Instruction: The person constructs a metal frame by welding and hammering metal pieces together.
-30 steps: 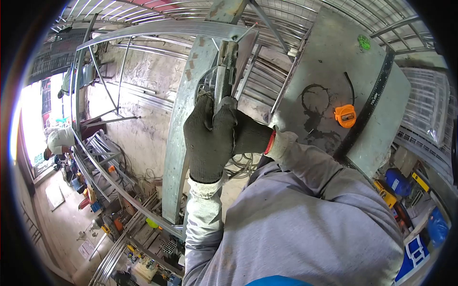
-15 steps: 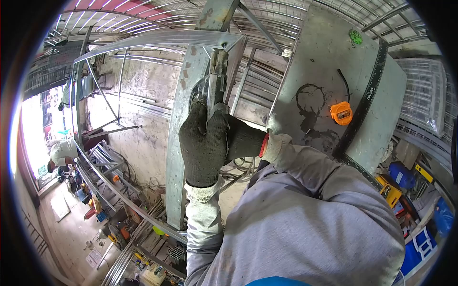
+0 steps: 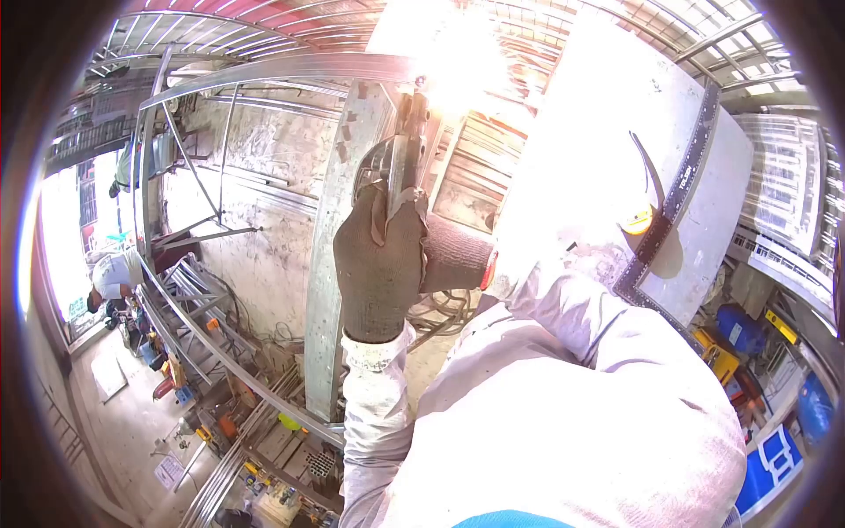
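Locking pliers [image 3: 403, 163] sit with their jaws at the corner of a metal frame bar [image 3: 290, 70]. My left hand [image 3: 378, 273], in a dark knitted glove, is closed around the pliers' handles. From the right, my right hand [image 3: 453, 255], also gloved, reaches in against the left one and grips at the same handles; most of its fingers are hidden. Behind the hands runs an upright steel beam [image 3: 326, 352]. A glaring white light washes out the area just right of the jaws; its source cannot be made out.
On the metal sheet [image 3: 704, 255] at right lie an orange tape measure [image 3: 637, 220] and a black ruler strip [image 3: 682, 185]. Curved metal frames [image 3: 229, 374] stand at left. A person [image 3: 114, 273] bends at far left. Tools and a blue crate [image 3: 770, 471] are lower down.
An intense white glare has appeared beside the frame corner, bleaching the sheet and my sleeves. My hands and the pliers have barely moved.
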Motion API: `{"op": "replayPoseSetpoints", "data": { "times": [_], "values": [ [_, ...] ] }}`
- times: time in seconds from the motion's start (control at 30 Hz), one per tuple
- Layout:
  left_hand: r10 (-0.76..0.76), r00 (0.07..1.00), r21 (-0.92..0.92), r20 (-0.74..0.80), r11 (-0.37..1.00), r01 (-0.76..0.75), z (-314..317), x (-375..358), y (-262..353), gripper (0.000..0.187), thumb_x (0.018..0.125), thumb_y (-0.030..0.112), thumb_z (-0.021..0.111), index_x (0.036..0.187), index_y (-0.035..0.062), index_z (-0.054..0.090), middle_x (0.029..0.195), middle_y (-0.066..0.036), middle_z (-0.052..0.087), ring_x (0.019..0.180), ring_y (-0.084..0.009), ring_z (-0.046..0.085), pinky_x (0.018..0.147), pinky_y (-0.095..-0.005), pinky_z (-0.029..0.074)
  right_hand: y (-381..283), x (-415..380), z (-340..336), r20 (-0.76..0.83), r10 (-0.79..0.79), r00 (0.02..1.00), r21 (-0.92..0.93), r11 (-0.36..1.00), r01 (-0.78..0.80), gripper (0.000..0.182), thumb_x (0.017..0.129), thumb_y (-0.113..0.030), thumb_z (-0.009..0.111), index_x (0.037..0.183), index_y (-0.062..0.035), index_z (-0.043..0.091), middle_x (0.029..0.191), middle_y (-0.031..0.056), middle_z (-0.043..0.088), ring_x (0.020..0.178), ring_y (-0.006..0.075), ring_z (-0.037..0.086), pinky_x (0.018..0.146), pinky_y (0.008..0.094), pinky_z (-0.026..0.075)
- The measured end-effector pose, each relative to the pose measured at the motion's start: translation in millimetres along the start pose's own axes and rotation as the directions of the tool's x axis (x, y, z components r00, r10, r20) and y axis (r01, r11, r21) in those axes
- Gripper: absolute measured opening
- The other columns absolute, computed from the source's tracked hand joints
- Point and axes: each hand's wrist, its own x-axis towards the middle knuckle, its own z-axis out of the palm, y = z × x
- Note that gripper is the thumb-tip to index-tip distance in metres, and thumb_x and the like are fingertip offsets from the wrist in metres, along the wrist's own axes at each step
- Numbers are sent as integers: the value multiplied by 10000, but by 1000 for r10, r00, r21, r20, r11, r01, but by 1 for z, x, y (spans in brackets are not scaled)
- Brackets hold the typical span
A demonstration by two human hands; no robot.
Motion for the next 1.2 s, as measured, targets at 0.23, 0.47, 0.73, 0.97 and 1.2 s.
{"op": "replayPoseSetpoints", "data": {
  "times": [0.23,0.47,0.73,0.97,1.2],
  "values": [
    [120,992,-51,-23,991,-121,0,-2,-9,182,1045,216,664,982,46,677,741,22,618,626,-45,533,568,-247,414,28,5,14,-39,-113,993,52,992,115,242,830,-170,779,1036,-94,677,962,105,685,877,262,684,785,370,568],
    [151,987,-133,-64,978,-158,-4,-15,-13,202,1074,188,649,1085,-10,691,825,37,601,768,-44,494,659,-259,401,21,6,18,-71,-190,979,-45,981,187,186,829,-187,763,959,-96,666,879,117,669,800,309,673,720,419,549],
    [54,996,-148,-68,987,-63,-8,-16,-10,280,1036,247,702,1035,-33,686,819,22,604,776,-65,503,669,-267,405,41,4,26,-45,-86,995,164,982,92,147,827,-208,744,870,-99,655,784,131,650,712,363,662,646,475,527],
    [71,997,-1,-16,997,-71,-10,-8,0,285,1029,249,691,981,-32,669,777,16,569,760,-86,491,666,-290,401,13,8,16,-163,-243,956,68,964,257,150,839,-194,737,939,-102,675,852,126,677,746,369,678,698,465,555],
    [98,993,-94,-68,990,-104,-8,-13,-12,280,1023,245,689,960,-26,660,767,25,543,741,-80,452,648,-280,374,-4,7,7,-147,-318,937,-207,936,285,166,843,-197,749,955,-95,681,877,136,696,781,362,698,711,460,562]
  ]
}}
